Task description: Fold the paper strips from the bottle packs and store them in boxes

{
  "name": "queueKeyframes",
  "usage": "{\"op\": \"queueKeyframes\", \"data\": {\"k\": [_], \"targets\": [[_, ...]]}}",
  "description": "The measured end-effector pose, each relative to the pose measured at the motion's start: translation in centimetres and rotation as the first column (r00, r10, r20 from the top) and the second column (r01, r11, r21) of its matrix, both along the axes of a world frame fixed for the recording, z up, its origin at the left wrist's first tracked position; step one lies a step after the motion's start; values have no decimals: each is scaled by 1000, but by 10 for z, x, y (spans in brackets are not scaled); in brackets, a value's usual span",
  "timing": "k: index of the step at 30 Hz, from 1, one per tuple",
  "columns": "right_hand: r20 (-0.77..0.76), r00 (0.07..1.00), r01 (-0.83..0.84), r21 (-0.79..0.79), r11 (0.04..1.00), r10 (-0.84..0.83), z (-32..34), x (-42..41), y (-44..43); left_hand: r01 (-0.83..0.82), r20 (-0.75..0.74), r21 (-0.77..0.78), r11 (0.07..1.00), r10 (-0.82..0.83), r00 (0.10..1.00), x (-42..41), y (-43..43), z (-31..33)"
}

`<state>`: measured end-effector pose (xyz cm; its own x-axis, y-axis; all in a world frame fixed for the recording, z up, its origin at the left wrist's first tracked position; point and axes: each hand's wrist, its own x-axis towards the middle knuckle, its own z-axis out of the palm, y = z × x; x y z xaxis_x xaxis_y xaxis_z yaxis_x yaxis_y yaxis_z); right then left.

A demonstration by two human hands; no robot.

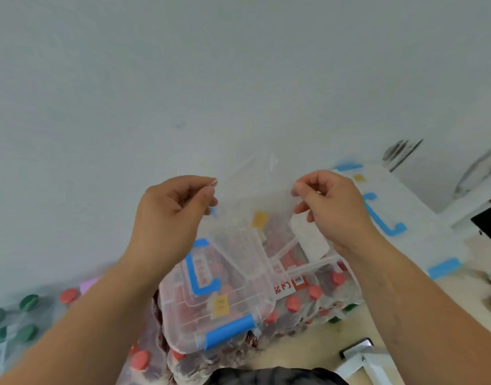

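**A:** Item one, the work piece?

**B:** Paper strip (255,173), thin and almost see-through, blurred. It is held up in the air just below frame centre and stretched between both hands, above the boxes.

**A:** Holders?

**B:** Left hand (169,215) at 7 o'clock, with thumb and forefinger pinching the strip's left end. Right hand (330,207) at 5 o'clock, pinching the right end the same way. The remaining fingers of each hand are curled in towards the palm.

**A:** Handling notes?

**B:** Judged very light, limp and easily torn or creased askew. It is best held by its two ends, as it is here, and kept gently taut. To fold it, bring end to end, then run a fingertip along the crease. It may be slippery, so pinch it with the finger pads.

**A:** Storage?

**B:** Clear box (211,307) with blue handle and blue latch, at 6 o'clock, resting on a bottle pack (316,293) with red caps. Behind it is a second clear compartment, apparently open.

**A:** Sundries?

**B:** White slip (308,240) just under the right hand. I cannot tell whether it is held or lying in the compartment. Another blue-handled lid (391,212) at 4 o'clock. Green-capped bottles (28,301) at 8 o'clock.
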<state>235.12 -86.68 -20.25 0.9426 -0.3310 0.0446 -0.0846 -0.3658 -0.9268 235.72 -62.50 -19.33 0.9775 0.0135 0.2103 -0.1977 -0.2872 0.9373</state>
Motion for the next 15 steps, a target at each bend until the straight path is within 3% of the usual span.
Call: {"op": "queueKeyframes", "data": {"k": [3,6,10,13,15], "targets": [[30,995,85,273,958,-97,15,-12,-19,106,68,-17,994,-105,992,0,-25,23],[1,977,179,553,814,-215,26,-22,-35,241,240,74,968,-252,937,-1,-45,34],[-52,971,210,653,728,-234,24,-27,-49,330,444,378,865,-482,755,0,-66,17],[-84,961,245,698,673,-263,14,-27,-60,409,398,459,789,-594,699,3,-71,-10],[-136,963,262,680,685,-233,5,-28,-67,448,358,497,743,-646,675,6,-71,-28]]}}
